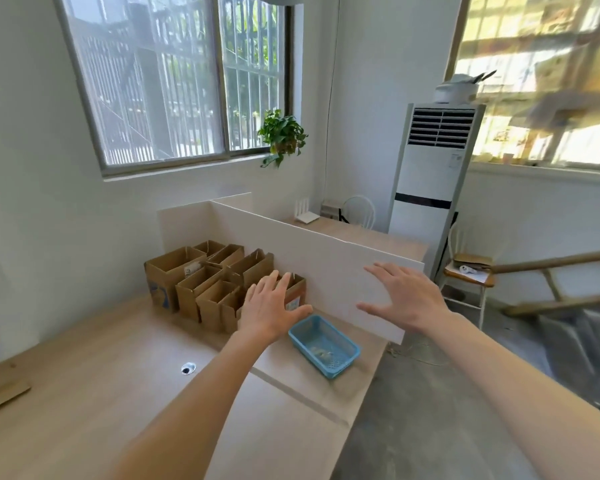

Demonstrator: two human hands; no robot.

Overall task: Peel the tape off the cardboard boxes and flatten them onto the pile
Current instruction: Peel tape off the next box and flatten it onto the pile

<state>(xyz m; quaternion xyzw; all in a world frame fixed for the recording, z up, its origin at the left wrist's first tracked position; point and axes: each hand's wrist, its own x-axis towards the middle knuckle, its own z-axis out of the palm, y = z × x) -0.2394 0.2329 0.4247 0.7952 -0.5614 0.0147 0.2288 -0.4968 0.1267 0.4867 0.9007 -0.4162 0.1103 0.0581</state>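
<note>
**Both hands raised over the surface, boxes at the far wall**

Head view. The left hand (pixel 274 306) and the right hand (pixel 407 296) are both stretched forward, backs toward the camera, fingers straight and spread apart; neither holds anything. The left hand overlaps the nearest of the cardboard boxes (pixel 219 282) in the picture, though whether it touches that box cannot be told from this angle. The right hand appears in front of the white partition (pixel 326 258) that stands along the far edge of the surface (pixel 94 393).

The cardboard boxes stand upright and open-topped in a tight cluster at the far end of the surface, against the partition's corner, each touching its neighbours. Just to their right, near the partition, lies a blue basket (pixel 324 344) with some small pale scraps in it, possibly tape. A flat piece of cardboard (pixel 0 389) lies at the left edge of the surface, well apart from the boxes. A round metal-rimmed hole (pixel 188 368) is set into the surface between the two.

Behind the partition: a potted plant (pixel 282 136) by the window, a tall white air conditioner (pixel 430 188), and a chair (pixel 470 275).
</note>
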